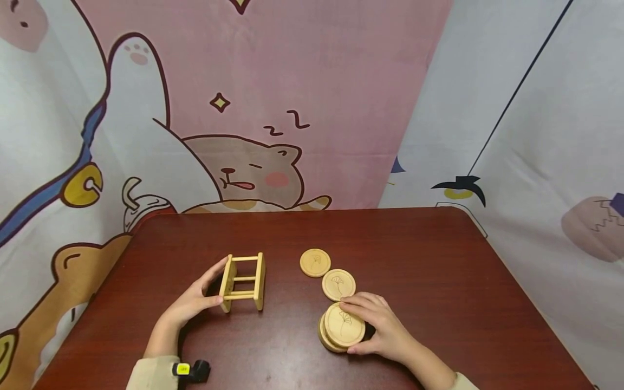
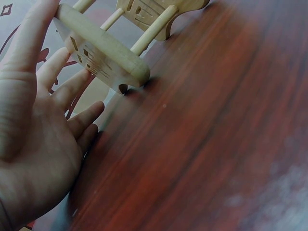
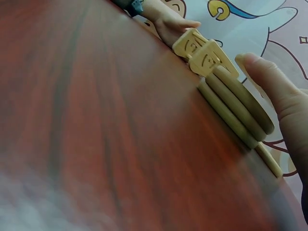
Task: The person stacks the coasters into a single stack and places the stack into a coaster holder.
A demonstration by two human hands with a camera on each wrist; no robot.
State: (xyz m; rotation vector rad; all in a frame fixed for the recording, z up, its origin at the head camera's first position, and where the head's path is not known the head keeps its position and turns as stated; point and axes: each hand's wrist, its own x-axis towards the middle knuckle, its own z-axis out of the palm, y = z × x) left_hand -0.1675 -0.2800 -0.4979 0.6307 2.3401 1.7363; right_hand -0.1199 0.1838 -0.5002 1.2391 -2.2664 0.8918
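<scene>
At the left, the person's left hand [image 1: 192, 300] rests against the near side of a small wooden rack [image 1: 245, 279], its thumb and fairly straight fingers spread along the left panel; the rack stands on the table [image 1: 424, 260], and so loose a touch could let it slide or tip if anything knocks it. To the rack's right lie two loose coasters [image 1: 314, 263], [image 1: 338, 285], the nearer close to the right hand's fingertips, where a careless sweep might push it away. Next comes a stack of coasters [image 1: 325, 336], its top disc set off to the right, so lifting that one could drag those beneath askew. The right hand [image 1: 382, 327] curves around the top disc's rim; whether it really pinches, I cannot tell, and a weak hold might slip.
</scene>
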